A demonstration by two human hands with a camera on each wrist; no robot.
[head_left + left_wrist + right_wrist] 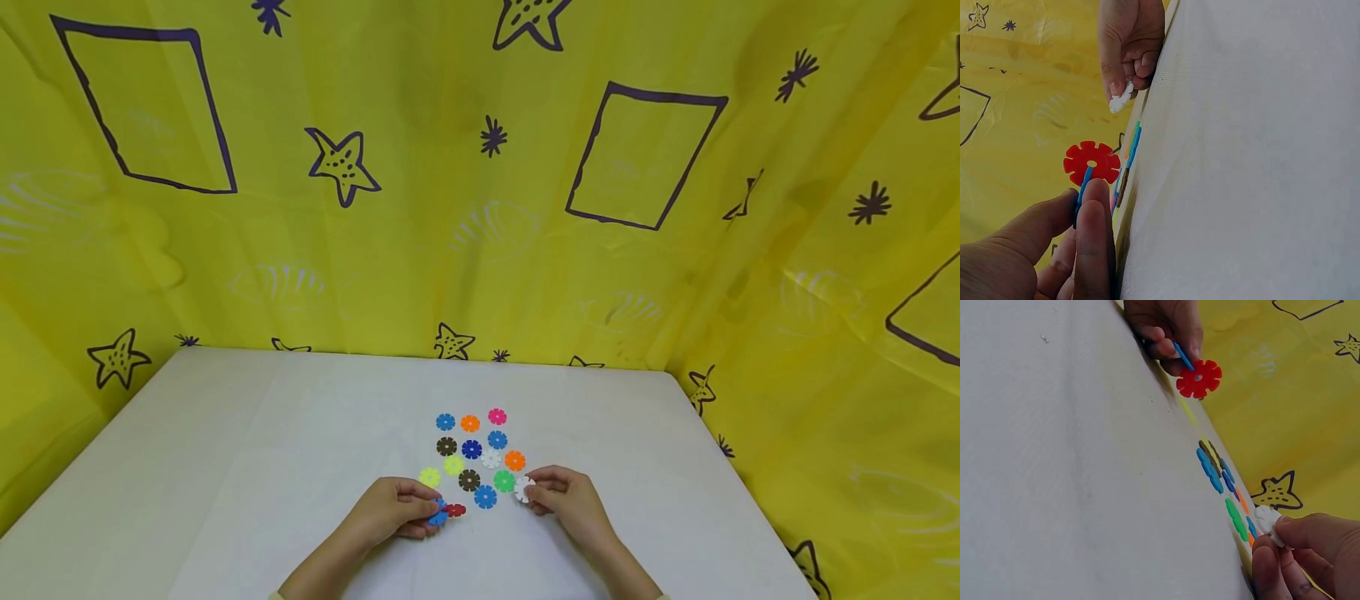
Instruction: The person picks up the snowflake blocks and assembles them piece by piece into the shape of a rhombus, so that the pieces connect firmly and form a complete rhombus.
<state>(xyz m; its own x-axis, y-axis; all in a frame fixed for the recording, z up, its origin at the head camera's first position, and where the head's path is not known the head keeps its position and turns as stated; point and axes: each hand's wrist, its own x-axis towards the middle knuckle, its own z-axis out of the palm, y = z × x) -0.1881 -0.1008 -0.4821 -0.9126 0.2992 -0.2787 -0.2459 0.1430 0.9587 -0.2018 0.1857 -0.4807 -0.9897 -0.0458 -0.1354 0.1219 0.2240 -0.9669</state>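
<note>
I see a yellow curtain [405, 83] with drawn stars and four-sided outlines standing well beyond the green disc [504, 482], my landmark, which lies flat on the pale worktop [322, 433]. Left of the green disc, the left hand [393, 508] pinches a light-blue disc [437, 518], its fingers hiding part of it from my head view; right of the green disc, the right hand [566, 500] pinches a white disc [521, 489] between thumb and fingers, raised off the surface. A red disc [455, 510] sits crosswise in the light-blue one, left of the green disc and on its near side. Loose pieces crowd the space around the landmark: a brown disc [469, 480] to its left, a medium-blue disc [485, 497] just left and nearer, an orange disc [515, 460] just beyond, and a pink disc [497, 416] farther beyond.
</note>
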